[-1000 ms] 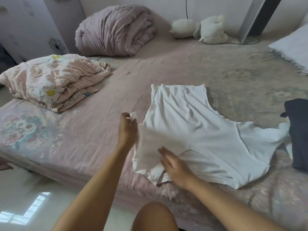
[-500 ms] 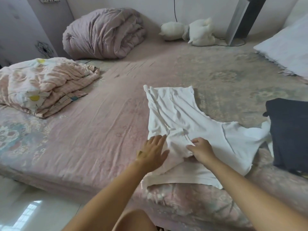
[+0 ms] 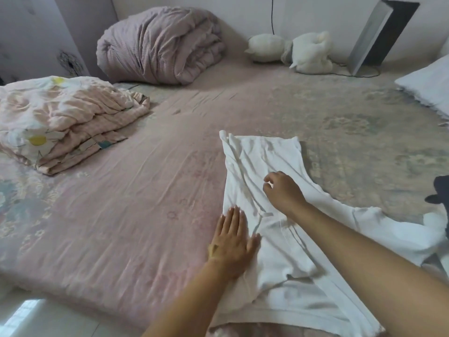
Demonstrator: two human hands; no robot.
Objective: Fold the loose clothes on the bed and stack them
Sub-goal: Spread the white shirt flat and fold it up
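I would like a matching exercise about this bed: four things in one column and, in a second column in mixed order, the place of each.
Things:
1. white garment
2. rolled mauve quilt
3. folded floral blanket
4. dark garment

Places:
A. right edge of the picture
B. far side of the bed, near the wall
C. under the left hand and right hand
D. left side of the bed

Pairs: 1-C, 2-B, 3-D, 4-A

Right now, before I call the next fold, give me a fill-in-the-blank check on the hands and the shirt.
1. The left hand lies ____ on the white shirt's left edge.
2. The right hand hovers over the ____ shirt.
3. The floral quilt lies folded to the shirt's ____.

Missing: flat; white; left
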